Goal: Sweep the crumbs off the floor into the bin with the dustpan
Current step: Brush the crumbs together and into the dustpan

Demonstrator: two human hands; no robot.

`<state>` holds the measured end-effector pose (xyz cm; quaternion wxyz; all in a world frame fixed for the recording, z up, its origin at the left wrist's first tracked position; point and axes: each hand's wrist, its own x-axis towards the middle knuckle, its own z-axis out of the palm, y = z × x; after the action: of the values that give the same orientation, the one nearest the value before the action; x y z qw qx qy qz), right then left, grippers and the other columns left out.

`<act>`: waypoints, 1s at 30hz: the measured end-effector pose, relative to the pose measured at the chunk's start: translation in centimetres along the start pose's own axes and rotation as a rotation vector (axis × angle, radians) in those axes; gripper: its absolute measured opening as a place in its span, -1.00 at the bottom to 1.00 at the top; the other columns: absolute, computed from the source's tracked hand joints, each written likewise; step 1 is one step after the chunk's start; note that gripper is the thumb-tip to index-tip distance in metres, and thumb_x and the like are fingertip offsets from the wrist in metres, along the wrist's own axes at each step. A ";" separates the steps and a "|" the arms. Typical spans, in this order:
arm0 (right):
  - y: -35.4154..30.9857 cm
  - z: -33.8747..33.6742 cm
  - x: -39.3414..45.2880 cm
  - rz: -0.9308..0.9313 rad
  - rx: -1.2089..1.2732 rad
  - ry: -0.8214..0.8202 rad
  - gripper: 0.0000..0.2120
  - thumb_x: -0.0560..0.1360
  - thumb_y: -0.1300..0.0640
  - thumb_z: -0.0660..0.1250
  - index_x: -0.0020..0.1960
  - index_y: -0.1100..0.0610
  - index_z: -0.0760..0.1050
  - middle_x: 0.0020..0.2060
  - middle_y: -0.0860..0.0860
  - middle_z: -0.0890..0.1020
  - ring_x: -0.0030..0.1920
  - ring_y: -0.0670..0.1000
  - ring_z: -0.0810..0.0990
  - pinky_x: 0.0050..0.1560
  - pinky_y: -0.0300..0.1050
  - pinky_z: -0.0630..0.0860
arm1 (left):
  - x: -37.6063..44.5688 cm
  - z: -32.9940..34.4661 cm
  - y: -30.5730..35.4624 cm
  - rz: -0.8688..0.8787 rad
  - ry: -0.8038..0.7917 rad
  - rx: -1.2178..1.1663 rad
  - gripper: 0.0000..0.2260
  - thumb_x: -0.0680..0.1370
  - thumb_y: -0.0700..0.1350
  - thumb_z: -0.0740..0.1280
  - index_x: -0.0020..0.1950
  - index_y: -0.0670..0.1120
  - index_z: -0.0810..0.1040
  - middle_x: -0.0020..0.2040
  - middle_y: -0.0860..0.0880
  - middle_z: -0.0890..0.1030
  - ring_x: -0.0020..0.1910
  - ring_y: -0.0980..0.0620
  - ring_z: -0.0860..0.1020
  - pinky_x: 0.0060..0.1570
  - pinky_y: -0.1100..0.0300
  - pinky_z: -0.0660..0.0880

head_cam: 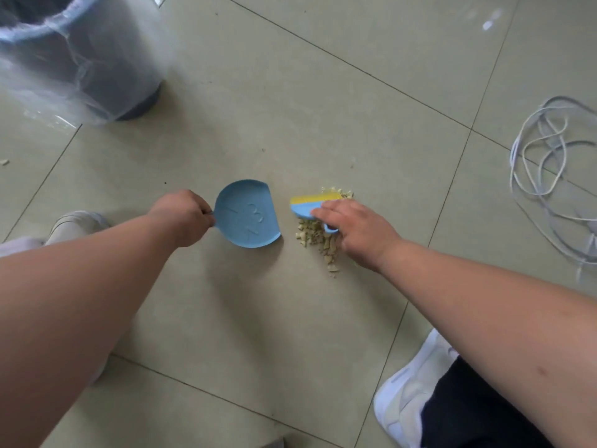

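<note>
A small blue dustpan [247,215] rests on the pale tiled floor at the centre, its straight edge facing right. My left hand [184,218] grips its handle from the left. Just right of the pan lies a pile of yellowish crumbs [318,239], with a few more behind the brush. My right hand [353,232] holds a little blue and yellow brush [311,203] over the pile, a short gap from the pan's edge. The grey bin [80,56], lined with a clear plastic bag, stands at the far left.
A tangle of white cable [546,166] lies on the floor at the right. My white shoe [416,392] is at the bottom right and my other shoe [76,223] sits behind my left arm. One stray crumb [4,162] lies at the left edge.
</note>
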<state>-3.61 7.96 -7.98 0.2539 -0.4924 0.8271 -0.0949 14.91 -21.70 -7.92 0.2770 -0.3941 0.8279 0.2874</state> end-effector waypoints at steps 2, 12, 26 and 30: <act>1.5 -1.0 -0.1 0.130 0.038 0.105 -0.47 0.50 0.32 0.21 0.45 0.07 0.50 0.36 0.14 0.57 0.34 0.24 0.49 0.44 0.08 0.39 | 0.2 0.0 1.0 0.021 0.005 0.037 -0.80 0.60 -0.04 0.43 -0.08 -0.13 0.76 -0.17 -0.16 0.72 -0.12 -0.22 0.66 -0.15 0.06 0.60; 3.9 0.4 -0.8 0.528 0.121 0.203 -0.56 0.66 0.06 0.14 0.54 0.00 0.34 0.31 0.15 0.54 0.27 0.22 0.46 0.32 0.13 0.43 | 1.7 1.1 3.8 0.056 -0.014 0.133 -0.69 0.55 -0.13 0.39 -0.37 -0.19 0.49 -0.41 -0.12 0.38 -0.37 -0.13 0.30 -0.38 0.17 0.34; -8.5 3.9 1.2 0.149 0.158 0.069 -0.52 0.53 0.20 0.26 0.45 0.06 0.45 0.35 0.11 0.55 0.30 0.23 0.49 0.34 0.16 0.42 | 1.7 2.1 5.2 0.088 -0.040 0.144 -0.77 0.60 -0.06 0.40 -0.09 -0.20 0.75 -0.10 -0.21 0.69 -0.12 -0.23 0.61 -0.22 0.14 0.48; -6.7 2.7 0.8 0.178 0.177 0.136 -0.49 0.48 0.22 0.23 0.43 0.12 0.50 0.32 0.15 0.59 0.28 0.26 0.52 0.35 0.16 0.44 | 1.5 2.2 3.8 0.081 -0.047 0.104 -0.77 0.60 -0.05 0.42 -0.05 -0.19 0.76 -0.09 -0.22 0.71 -0.17 -0.21 0.58 -0.24 0.15 0.48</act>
<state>2.61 4.19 -7.80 0.2470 -0.3850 0.8713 -0.1778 11.53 -18.92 -9.44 0.3044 -0.3386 0.8502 0.2642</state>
